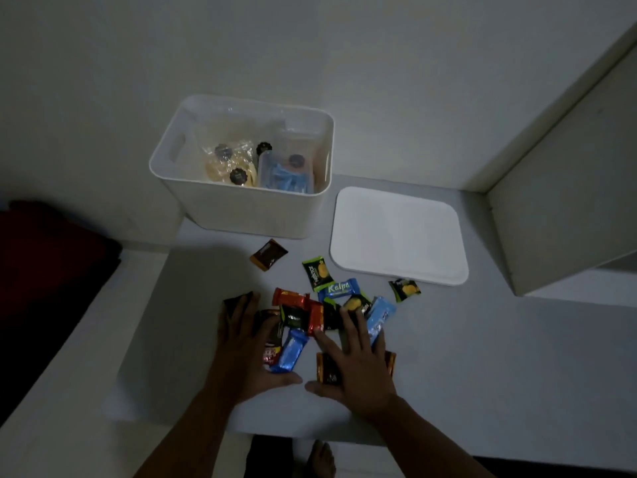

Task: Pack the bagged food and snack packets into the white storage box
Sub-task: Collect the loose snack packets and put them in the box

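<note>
Nearest, the left hand (248,353) and right hand (355,360) lie flat with spread fingers on a heap of small foil snack packets (303,315), gripping nothing. A brown packet (269,254) and green packet (404,290) lie outside the sweep and risk being missed. Farther, the open white plastic storage box (241,208) already holds clear bagged food (227,163); its flat white lid (396,236) lies right.

Dim room in a home, as I read it. My landmark is the white storage box (241,174) on a low white table (482,357) against a plain pale wall (310,46). Left of the box, a dark red cushion (51,257). Right of it, a white cabinet edge (568,167). Below, a bare foot (322,458) on the floor.
</note>
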